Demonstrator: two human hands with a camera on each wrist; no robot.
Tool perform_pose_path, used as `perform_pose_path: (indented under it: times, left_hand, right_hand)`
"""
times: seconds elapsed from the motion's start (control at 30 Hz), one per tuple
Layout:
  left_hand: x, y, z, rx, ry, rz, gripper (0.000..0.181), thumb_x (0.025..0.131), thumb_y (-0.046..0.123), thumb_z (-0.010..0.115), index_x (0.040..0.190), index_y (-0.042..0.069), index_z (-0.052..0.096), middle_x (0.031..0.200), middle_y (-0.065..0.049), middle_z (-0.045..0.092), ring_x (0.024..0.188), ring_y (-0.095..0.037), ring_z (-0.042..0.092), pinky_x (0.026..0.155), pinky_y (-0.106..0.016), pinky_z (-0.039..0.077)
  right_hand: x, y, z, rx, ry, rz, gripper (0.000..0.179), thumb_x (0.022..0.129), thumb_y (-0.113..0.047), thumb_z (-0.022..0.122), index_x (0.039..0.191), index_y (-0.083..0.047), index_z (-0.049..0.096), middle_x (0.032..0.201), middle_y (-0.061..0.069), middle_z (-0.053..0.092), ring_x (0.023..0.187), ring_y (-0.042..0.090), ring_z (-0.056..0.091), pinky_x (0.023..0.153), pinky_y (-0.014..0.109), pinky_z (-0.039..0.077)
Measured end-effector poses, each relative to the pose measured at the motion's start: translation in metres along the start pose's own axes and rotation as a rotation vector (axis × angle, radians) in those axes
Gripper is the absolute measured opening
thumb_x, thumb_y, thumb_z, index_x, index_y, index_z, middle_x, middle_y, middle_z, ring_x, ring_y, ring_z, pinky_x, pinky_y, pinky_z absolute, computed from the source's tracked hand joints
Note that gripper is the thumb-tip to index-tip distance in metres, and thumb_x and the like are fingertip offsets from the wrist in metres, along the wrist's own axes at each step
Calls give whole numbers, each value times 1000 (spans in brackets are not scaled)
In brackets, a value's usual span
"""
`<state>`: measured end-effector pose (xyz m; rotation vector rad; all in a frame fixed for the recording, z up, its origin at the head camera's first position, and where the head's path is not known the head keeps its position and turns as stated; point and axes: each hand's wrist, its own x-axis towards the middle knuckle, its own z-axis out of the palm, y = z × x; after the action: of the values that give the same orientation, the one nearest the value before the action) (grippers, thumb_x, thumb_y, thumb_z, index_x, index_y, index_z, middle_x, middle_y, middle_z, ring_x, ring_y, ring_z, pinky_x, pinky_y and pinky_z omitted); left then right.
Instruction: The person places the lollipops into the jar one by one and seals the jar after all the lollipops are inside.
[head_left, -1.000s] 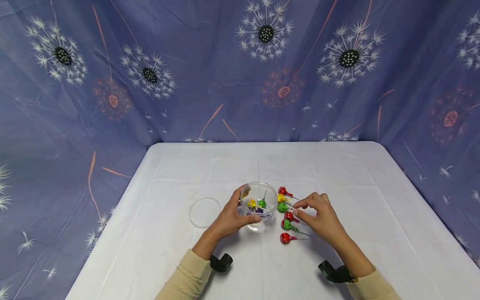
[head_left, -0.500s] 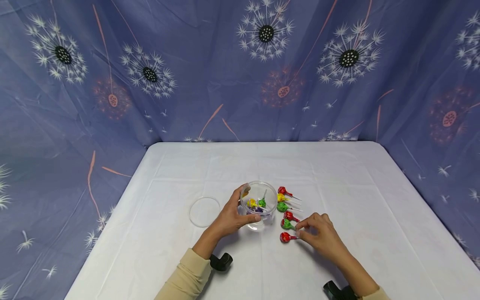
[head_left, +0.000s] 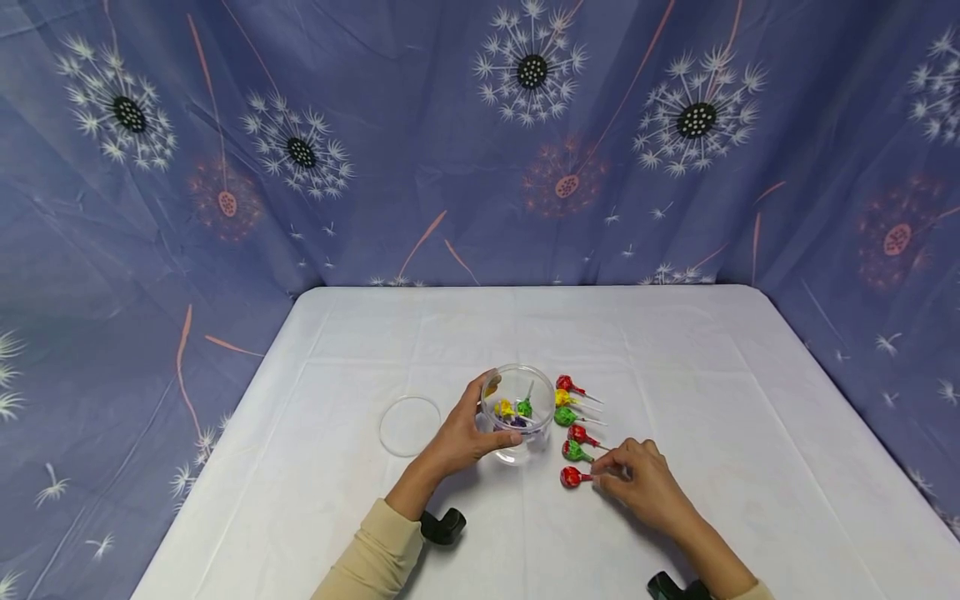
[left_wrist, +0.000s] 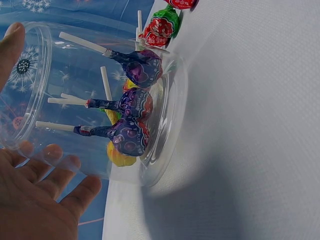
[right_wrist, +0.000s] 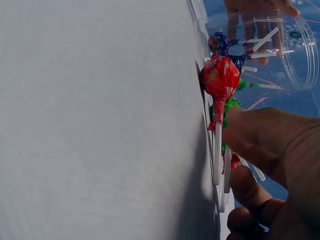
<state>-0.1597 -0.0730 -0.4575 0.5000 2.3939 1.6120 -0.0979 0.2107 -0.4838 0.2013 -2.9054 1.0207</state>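
My left hand (head_left: 459,433) grips a clear plastic jar (left_wrist: 170,165) from its left side, thumb in front and fingers round the back. Inside are purple lollipops (left_wrist: 131,136), a yellow lollipop (head_left: 505,408) and a green lollipop (head_left: 525,408). To the jar's right, several lollipops lie in a column, sticks pointing right. My right hand (head_left: 647,487) is at the near end, by the stick of the nearest red lollipop (right_wrist: 220,76) and the green lollipop (head_left: 576,451) beyond it. In the right wrist view, a gap shows between thumb and forefinger around the sticks.
A clear round lid or ring (head_left: 410,426) lies left of the jar. Other red, yellow and green lollipops, such as a red lollipop (head_left: 566,382), lie farther back on the white tablecloth (head_left: 360,350). A blue dandelion-patterned curtain (head_left: 420,150) hangs behind and at both sides.
My right hand has moved toward me along the column, from the middle lollipops' sticks to the nearest red lollipop. The left hand and jar stay in place.
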Motion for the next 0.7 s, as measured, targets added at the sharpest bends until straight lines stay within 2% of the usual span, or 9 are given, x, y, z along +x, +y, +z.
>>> perform_pose_path:
  times: [0.17,0.53,0.57,0.7]
  left_hand:
    - [0,0,0,-1,3,3,100,72,47,78,149,30,17,150,-11,33,137,-30,36,112,-50,31]
    - [0,2,0,-10,0,-7,97,75,38,78,149,30,17,150,-11,33,137,-29,37,111,-51,32]
    - [-2,6,-1,-14,-3,-9,96,76,35,78,150,27,17,150,-11,33,137,-31,36,111,-52,31]
    - [-2,6,-1,-9,0,-4,96,76,37,78,150,28,17,151,-10,32,138,-32,34,112,-53,30]
  right_hand:
    - [-1,4,3,-17,-3,13,20,72,-16,79,76,-33,69,73,-10,48,74,9,32,70,27,23]
    - [-3,10,8,-61,50,-56,22,71,-14,79,74,-33,67,71,-12,45,73,5,30,70,28,23]
    - [-3,10,9,-63,52,-58,23,71,-14,79,74,-33,67,71,-12,45,73,5,30,70,28,22]
    - [-3,10,9,-53,60,-67,25,72,-13,79,73,-34,66,72,-12,46,73,5,31,70,28,23]
